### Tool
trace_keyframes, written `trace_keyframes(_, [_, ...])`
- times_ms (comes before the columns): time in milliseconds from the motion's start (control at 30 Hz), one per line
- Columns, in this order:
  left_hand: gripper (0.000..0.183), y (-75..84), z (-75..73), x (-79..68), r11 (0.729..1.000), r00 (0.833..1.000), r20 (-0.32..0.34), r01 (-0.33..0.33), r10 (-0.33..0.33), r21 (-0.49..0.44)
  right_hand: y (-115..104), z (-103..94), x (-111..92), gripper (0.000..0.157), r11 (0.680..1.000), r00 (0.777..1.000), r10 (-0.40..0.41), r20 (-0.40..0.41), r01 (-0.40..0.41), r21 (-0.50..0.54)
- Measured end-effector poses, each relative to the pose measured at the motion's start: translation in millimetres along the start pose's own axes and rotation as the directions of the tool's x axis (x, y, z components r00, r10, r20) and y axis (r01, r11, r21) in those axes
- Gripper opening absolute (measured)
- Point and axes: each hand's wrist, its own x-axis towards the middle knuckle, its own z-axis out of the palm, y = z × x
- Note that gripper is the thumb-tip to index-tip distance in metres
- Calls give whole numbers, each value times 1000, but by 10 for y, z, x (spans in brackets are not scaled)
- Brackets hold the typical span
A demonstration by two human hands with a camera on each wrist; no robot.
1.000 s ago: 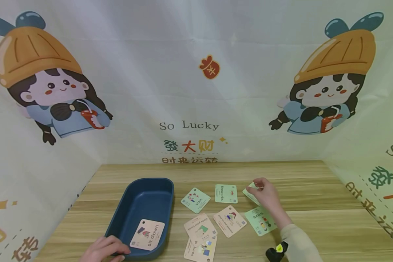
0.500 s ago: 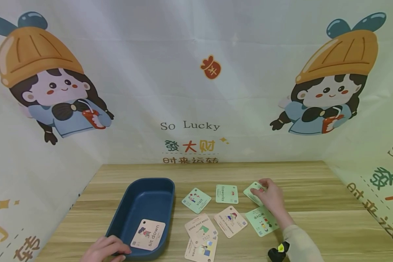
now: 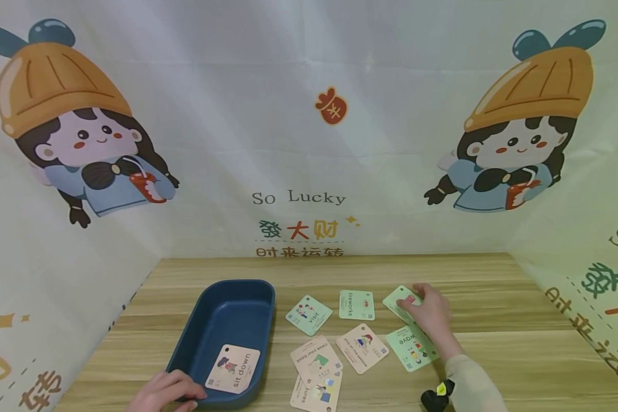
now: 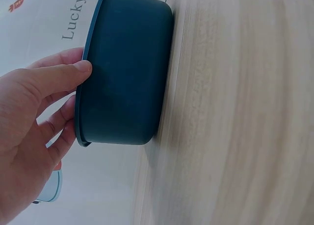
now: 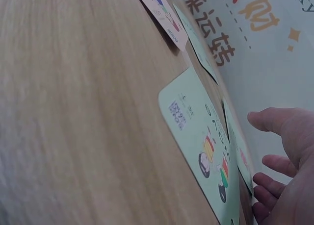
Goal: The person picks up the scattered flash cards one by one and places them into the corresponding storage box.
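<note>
My left hand (image 3: pixel 167 391) pinches the near rim of a dark blue plastic bin (image 3: pixel 219 312); in the left wrist view the thumb (image 4: pixel 81 68) lies on the outer wall, the other fingers over the rim. Inside the bin is a pink "sit down" card (image 3: pixel 233 369). On the right, my right hand (image 3: pixel 430 312) hovers at a green card (image 3: pixel 395 297), partly covering its right side. In the right wrist view the thumb (image 5: pixel 265 119) stands apart from the loosely bent fingers, with nothing between them. A green "wave" card (image 3: pixel 411 348) lies just nearer.
Green "visit" (image 3: pixel 309 315) and "fireworks" (image 3: pixel 356 304) cards lie between bin and right hand. Nearer are a pink card (image 3: pixel 362 348) and a pink "close your book" card (image 3: pixel 315 357) overlapping another pink card (image 3: pixel 316 396). A printed cloth (image 3: pixel 298 131) hangs behind the wooden table (image 3: pixel 504 297).
My right hand has let go of the far right green card and drawn slightly right, uncovering more of it. The left hand still grips the bin's rim.
</note>
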Motion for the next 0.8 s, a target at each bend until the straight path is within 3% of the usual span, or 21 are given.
trace_keyframes(433, [48,-31,1,23,998,998,-10,-55,55,-20,59,36,-21,66,999,999,17,27,-17,-34])
trace_keyframes(800, [46,-28,4,16,999,1000,3,-30,30,-19,115,51,-30,71,999,998,30,46,-29,-32])
